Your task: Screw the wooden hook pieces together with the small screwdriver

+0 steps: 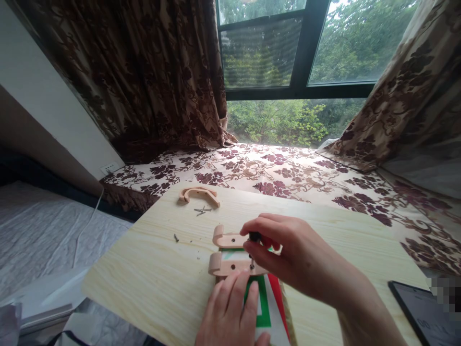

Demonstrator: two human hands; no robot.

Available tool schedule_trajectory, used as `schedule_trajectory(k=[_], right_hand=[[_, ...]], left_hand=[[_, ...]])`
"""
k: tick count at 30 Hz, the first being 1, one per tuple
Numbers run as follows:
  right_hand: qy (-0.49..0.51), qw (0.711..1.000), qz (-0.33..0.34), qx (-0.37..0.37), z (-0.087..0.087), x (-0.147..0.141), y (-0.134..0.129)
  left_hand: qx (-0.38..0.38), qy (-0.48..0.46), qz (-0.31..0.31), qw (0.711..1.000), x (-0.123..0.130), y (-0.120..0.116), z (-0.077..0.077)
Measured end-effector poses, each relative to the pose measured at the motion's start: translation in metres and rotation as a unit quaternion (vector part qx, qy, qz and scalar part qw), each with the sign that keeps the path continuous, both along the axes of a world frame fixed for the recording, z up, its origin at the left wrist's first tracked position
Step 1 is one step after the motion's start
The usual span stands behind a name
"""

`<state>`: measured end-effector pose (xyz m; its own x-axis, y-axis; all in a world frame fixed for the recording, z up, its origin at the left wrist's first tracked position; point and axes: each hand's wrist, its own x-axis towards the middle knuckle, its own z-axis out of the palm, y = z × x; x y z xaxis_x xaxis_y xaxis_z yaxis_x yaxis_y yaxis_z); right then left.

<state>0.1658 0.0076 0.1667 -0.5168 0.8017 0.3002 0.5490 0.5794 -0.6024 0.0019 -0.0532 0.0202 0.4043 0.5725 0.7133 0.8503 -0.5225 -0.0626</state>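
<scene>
Two curved light-wood pieces lie side by side near the table's middle, the farther one [227, 240] and the nearer one [224, 267], both with dark holes. Beneath them is a green, white and red packet [275, 298]. My right hand [284, 245] is closed on the black handle of a screwdriver [255, 236], its shaft pointing down at a screw in the nearer piece. My left hand [232, 307] lies spread on the packet, its fingertips against the near edge of that piece.
More curved wood pieces [200, 193] rest at the table's [144, 259] far left, with several screws [202, 210] beside them. A single screw [176, 238] lies nearer. A dark-framed device [421, 310] is at the right edge. Beyond is a floral-covered ledge [245, 168].
</scene>
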Motion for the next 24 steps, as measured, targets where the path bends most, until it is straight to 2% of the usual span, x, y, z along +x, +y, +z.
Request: schedule_trajectory(k=[4, 11, 16, 18, 24], right_hand=[[0.005, 1.0, 0.03, -0.004, 0.001, -0.002, -0.001], [-0.018, 0.999, -0.037, 0.016, -0.003, -0.003, 0.001], [-0.011, 1.0, 0.022, 0.007, 0.003, -0.002, -0.006], [-0.011, 1.0, 0.027, 0.007, 0.004, -0.002, -0.006], [-0.019, 0.999, -0.041, 0.022, -0.005, -0.002, 0.005]], left_hand=[[-0.024, 0.005, 0.001, 1.0, -0.001, -0.002, 0.001], [-0.024, 0.005, 0.0, 1.0, 0.0, -0.001, 0.001], [-0.018, 0.005, 0.004, 1.0, 0.001, -0.002, 0.005], [-0.017, 0.004, 0.003, 1.0, 0.001, -0.001, 0.005], [-0.007, 0.005, 0.001, 1.0, 0.0, 0.001, 0.002]])
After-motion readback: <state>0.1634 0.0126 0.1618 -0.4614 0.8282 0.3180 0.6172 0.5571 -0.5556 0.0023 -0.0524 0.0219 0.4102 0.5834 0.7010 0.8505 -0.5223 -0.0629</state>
